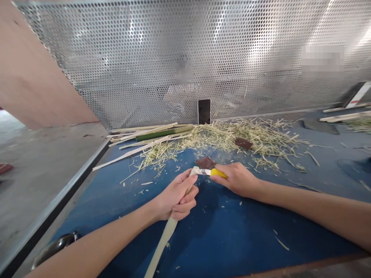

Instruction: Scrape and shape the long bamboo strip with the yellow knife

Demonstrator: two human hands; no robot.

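Observation:
My left hand (180,195) is wrapped round a pale bamboo strip (162,243), which slants from the lower edge of the view up past my thumb. In my right hand (236,179) is a yellow-handled utility knife (218,173), its blade pointing left. The blade meets the upper end of the strip, close beside my left thumb. Just beyond the blade lies a brown piece of sandpaper (205,162) on the blue tabletop (226,235).
Pale shavings (261,135) are heaped along the back, with a second brown piece (243,143) on them. Bamboo strips and a green bamboo piece (156,134) lie back left. A phone (204,112) leans on the perforated metal screen (162,50). A dark shiny object (55,247) sits lower left.

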